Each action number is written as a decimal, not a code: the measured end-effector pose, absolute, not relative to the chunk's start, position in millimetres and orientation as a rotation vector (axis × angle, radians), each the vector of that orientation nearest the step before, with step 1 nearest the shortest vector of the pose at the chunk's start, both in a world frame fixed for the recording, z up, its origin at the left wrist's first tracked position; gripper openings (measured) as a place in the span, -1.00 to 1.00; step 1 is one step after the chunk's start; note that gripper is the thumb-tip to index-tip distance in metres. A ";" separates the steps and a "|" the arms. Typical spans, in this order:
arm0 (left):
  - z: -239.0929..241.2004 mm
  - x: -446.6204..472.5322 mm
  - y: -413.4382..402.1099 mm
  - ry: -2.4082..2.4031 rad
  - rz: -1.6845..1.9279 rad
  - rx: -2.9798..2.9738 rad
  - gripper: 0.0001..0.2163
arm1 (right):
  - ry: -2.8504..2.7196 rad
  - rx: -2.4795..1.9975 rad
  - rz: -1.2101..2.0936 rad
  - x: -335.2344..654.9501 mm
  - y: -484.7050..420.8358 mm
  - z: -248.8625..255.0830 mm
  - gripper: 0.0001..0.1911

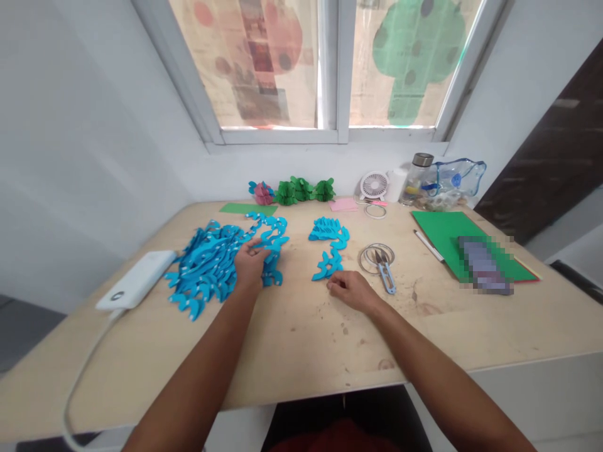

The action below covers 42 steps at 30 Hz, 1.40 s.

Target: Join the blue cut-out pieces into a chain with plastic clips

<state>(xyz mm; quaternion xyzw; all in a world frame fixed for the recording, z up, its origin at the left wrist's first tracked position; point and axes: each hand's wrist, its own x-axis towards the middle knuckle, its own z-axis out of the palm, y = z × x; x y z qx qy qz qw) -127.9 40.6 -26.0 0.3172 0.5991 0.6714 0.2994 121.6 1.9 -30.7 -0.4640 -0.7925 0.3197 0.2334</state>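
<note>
A large heap of curved blue paper pieces [207,254] with pale dots lies on the left of the table. My left hand [250,263] is at its right edge, fingers closed on a blue paper piece [273,246]; the exact grip is partly hidden. To the right lies a smaller group of blue pieces, with a folded stack [326,229] at the back and a curving strip [333,262] running towards me. Just below that strip, my right hand [351,290] rests near the table, its fingers curled together. What they hold, if anything, cannot be made out.
Blue-handled thread snips [386,273] lie over a wire coil [365,258]. Further right are a white pen [428,246] and green sheets [447,235]. A white power bank [136,280] sits left. Paper flowers [301,189], a small fan [374,185] and a bottle [417,179] line the back.
</note>
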 end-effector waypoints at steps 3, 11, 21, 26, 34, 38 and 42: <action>-20.6 -130.5 46.6 1.577 1.735 0.726 -0.67 | -2.182 -1.277 0.881 121.8 1.5 -30.5 -0.83; 5.8 -139.7 49.0 1.716 1.898 0.846 -0.60 | -2.220 -1.294 0.847 121.9 -0.6 -25.9 -0.81; -10.1 -122.3 -14.5 2.291 0.860 2.434 -0.74 | -2.229 -1.281 0.823 121.5 0.0 -28.1 -0.81; -32.3 -108.3 -28.5 2.094 0.753 2.570 -0.71 | -2.216 -1.270 0.815 121.6 0.6 -28.9 -0.83; -45.6 -111.9 -21.2 2.012 0.554 2.563 -0.65 | -2.210 -1.271 0.817 121.8 0.9 -30.1 -0.83; -50.1 -130.8 -17.6 2.045 0.538 2.490 -0.65 | -2.217 -1.271 0.822 121.9 0.5 -30.0 -0.83; -54.0 -153.5 -16.7 2.145 0.534 2.537 -0.66 | -2.218 -1.278 0.825 121.8 0.5 -30.3 -0.84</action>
